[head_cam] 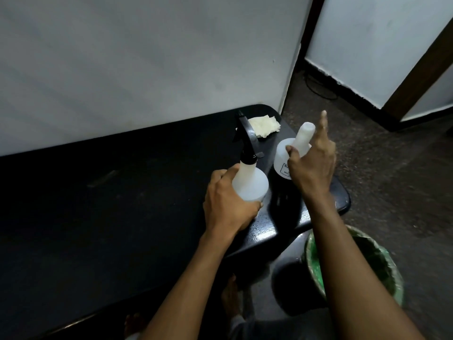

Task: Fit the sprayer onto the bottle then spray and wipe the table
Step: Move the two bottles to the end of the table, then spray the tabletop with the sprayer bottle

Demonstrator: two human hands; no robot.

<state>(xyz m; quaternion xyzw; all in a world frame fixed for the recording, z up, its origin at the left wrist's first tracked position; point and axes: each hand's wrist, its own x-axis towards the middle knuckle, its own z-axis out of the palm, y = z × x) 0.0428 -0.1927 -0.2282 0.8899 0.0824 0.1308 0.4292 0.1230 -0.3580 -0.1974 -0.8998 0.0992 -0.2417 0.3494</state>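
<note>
The dark tabletop (98, 204) ran along the white wall, bare on its left stretch w/ only a faint scuff mark there. Toward the right end, the left hand (228, 204) was wrapped round the body of a translucent bottle (250, 182) standing upright on the tabletop, fingers clenched on its lower side. A black sprayer (247, 136) sat on that bottle's neck, collar down at the rim, trigger pointing left-ish; couldn't tell whether the collar was fully threaded or just resting. Behind it, near the wall, a pale folded cloth (338, 126)... correction not needed: the cloth (339, 126) lay flat at the far corner, apart from both bottles.

Just right of the first bottle stood a second bottle (284, 163), no sprayer, w/ a label low on its front. The right hand (313, 165) was against its neck, thumb and lower fingers pinching it, index finger stuck up and free. Below the tabletop edge, a bin w/ green liner (382, 261) sat on the floor.

Judged step: fitting stage, prob. near its end, sprayer on one bottle, spare one being steadied or shifted aside. Next move likely needs the right hand to let go of the second bottle and twist the collar snug while the left keeps the body from turning; then aim at the tabletop, squeeze, and fetch the cloth for wiping.
</note>
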